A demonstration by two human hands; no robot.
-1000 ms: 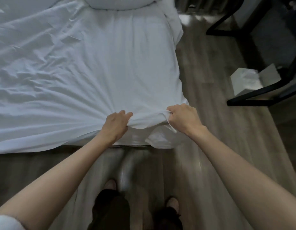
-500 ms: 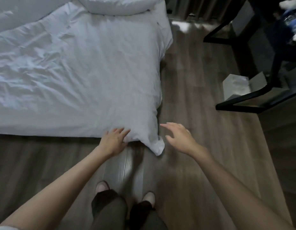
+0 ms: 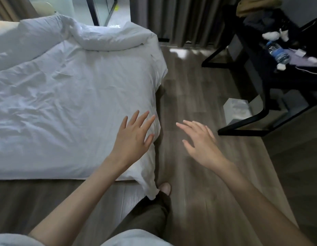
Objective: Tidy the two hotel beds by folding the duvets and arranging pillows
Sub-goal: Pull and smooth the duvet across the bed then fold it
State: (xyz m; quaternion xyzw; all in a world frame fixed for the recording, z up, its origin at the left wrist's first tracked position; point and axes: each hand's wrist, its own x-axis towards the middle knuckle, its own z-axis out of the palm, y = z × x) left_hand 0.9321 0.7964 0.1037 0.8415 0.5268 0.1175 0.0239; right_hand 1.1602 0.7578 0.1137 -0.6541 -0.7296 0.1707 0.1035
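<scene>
A dark trouser leg (image 3: pixel 150 215) and 1 bare foot (image 3: pixel 165 187) stand on the wood floor (image 3: pixel 198 201), right at the near right corner of the bed. The corner (image 3: pixel 150 189) of the white duvet (image 3: pixel 65 107) hangs off the mattress there and reaches down beside the toes.

Both bare forearms stretch forward. The left hand (image 3: pixel 134 137) is wide open, its 5 fingers fanned, above the duvet's right edge; whether the palm touches the cloth cannot be told. The right hand (image 3: pixel 200 141) is just as wide, fingers spread and slightly blurred, over the floor beside the bed, holding nothing.

The duvet lies spread and creased across the mattress. At its far end sits a thick roll of white bedding (image 3: pixel 109 39), with a pillow (image 3: pixel 5 31) at the far left.

To the right, well apart from the bed, stands a black-framed table (image 3: pixel 257 121) with a white box (image 3: pixel 236 109) on the floor beneath it and a plastic water bottle (image 3: pixel 278 53) lying on top. Grey curtains (image 3: pixel 180 18) hang behind.
</scene>
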